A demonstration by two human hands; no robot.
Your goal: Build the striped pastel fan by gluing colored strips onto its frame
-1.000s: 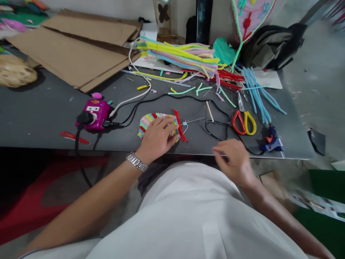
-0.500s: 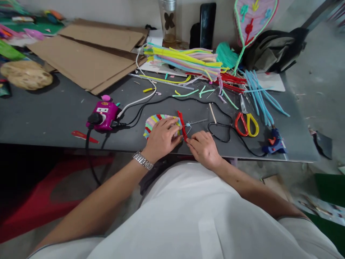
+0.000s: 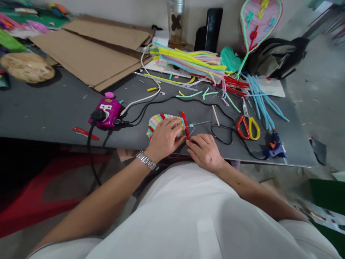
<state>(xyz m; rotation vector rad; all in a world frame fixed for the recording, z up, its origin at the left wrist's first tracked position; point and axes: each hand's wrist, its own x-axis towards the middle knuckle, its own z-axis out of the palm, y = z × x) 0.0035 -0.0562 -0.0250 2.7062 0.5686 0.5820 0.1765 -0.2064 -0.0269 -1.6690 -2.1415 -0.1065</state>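
**Pipe-cleaner oval point(image 3: 155, 123) pinned under L hand point(image 3: 165, 136), R hand point(image 3: 205, 151) at red strip point(image 3: 185, 125)**

L hand flat-ish over the oval, fingers curled down on it, covering most of its right half. Striped pink/yellow/green/red rows show past my fingers. Watch on L wrist. Red strip stands across the oval's right edge, just beside my L fingertips. R fingertips point(image 3: 188, 142) touching its low end, grip narrow; can't tell if it's a real pinch. Thin metal rod point(image 3: 201, 123) with pale blue bit sticks out right from the strip.

Nothing between hands and oval. Black cable point(image 3: 221, 133) loops just right of R hand, wood stick point(image 3: 216, 115) above it. Further right: red/yellow scissors point(image 3: 248, 128), blue glue gun point(image 3: 275, 150). Left: magenta power strip point(image 3: 105, 113), plug in. Back: big pipe-cleaner bundle point(image 3: 188, 63), cardboard sheets point(image 3: 91, 50). All on grey table point(image 3: 54, 115).
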